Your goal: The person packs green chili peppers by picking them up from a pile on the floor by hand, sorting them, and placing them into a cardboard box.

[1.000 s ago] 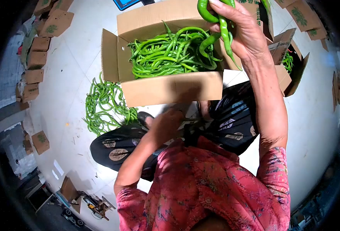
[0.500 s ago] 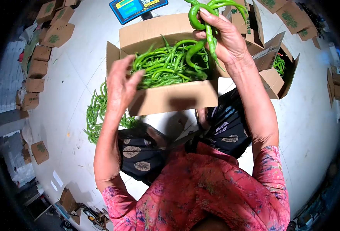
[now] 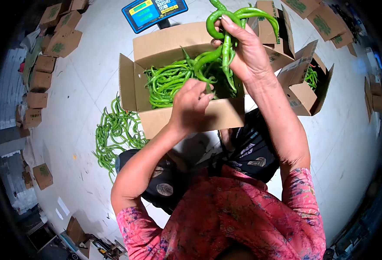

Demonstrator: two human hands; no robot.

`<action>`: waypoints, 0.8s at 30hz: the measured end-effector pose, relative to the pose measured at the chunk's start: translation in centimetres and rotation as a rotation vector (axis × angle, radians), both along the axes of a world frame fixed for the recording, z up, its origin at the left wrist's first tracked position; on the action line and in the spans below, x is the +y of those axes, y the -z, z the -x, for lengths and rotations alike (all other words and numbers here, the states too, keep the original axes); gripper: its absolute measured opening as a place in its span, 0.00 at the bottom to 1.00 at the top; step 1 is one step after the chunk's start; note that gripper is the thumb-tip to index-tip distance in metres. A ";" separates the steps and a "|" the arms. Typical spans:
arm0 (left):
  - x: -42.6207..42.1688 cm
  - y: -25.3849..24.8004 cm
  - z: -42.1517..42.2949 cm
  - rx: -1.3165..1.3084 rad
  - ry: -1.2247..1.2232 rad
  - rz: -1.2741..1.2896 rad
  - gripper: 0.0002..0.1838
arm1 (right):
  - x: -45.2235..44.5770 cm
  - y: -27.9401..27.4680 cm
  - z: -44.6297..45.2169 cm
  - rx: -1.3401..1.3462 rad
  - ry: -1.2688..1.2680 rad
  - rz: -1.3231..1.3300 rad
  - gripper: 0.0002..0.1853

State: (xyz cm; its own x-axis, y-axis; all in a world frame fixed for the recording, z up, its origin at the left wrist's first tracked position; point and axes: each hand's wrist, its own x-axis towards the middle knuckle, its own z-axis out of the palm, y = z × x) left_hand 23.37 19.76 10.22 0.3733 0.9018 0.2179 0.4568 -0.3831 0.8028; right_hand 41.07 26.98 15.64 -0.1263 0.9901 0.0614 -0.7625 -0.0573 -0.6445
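Several long green chili peppers [image 3: 227, 52] are gripped in my right hand [image 3: 251, 54], raised over the right side of an open cardboard box [image 3: 191, 118]. Some of them curl, and others hang down toward the box. My left hand [image 3: 191, 102] is at the box's front edge with its fingers curled in; a green chili pepper [image 3: 208, 88] shows at its fingertips. Behind that hand, a heap of green chili peppers [image 3: 167, 82] fills much of the box. Part of the heap is hidden by my hands.
Loose green chili peppers [image 3: 115, 132] lie on the floor left of the box. A scale display [image 3: 149, 15] stands behind it. At right is another open box [image 3: 303, 93] with peppers inside. More cartons [image 3: 65, 41] line the left side.
My left hand has moved right, from the box's left side to its front middle, and its fingers have closed. My right hand, still holding the peppers, has shifted slightly left.
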 end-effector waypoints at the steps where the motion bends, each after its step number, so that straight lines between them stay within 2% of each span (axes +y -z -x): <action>1: -0.5 -0.5 -0.2 -0.046 -0.012 -0.073 0.10 | 0.1 0.0 0.1 -0.044 0.023 0.012 0.09; 4: -0.7 -1.3 0.2 -0.026 -0.036 -0.211 0.11 | -0.5 0.1 0.6 -0.090 0.033 0.018 0.08; 6: -0.5 -2.4 1.3 -0.018 -0.069 -0.153 0.10 | -0.6 0.0 0.7 -0.118 0.048 0.049 0.07; 9: 0.0 -5.4 4.2 -0.096 -0.148 0.070 0.09 | 0.0 0.1 -1.0 -0.119 0.037 0.018 0.08; 11: 0.4 -5.3 6.0 -0.233 -0.251 0.222 0.09 | 0.6 0.2 -2.7 -0.077 0.091 0.023 0.09; 13: 0.7 -5.7 7.3 -0.131 -0.311 0.012 0.09 | 0.6 0.0 -3.6 0.006 0.082 0.054 0.09; 17: 1.5 -3.7 9.2 0.285 -0.339 -0.360 0.12 | -0.1 -0.5 -2.9 -0.155 0.019 0.022 0.10; 18: 1.6 -3.1 9.4 0.376 -0.304 -0.363 0.15 | -0.2 -0.4 -2.4 -0.197 0.006 0.035 0.10; 21: 0.8 -3.8 8.0 0.129 -0.258 -0.061 0.18 | -1.3 -0.8 -0.4 -0.300 -0.055 0.058 0.22; 22: 0.8 -4.1 7.7 0.109 -0.241 -0.049 0.20 | -1.6 -0.9 0.2 -0.314 -0.084 0.062 0.28; 24: 0.9 -5.0 7.1 0.030 -0.201 0.050 0.19 | -2.5 -1.2 1.0 -0.351 -0.137 0.094 0.30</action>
State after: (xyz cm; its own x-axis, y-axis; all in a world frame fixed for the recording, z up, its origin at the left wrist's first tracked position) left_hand 16.27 20.66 15.20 0.1906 0.9682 0.1622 0.5444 -0.2417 0.8033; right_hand 40.08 24.47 16.81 -0.2546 0.9619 -0.0991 -0.4780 -0.2143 -0.8518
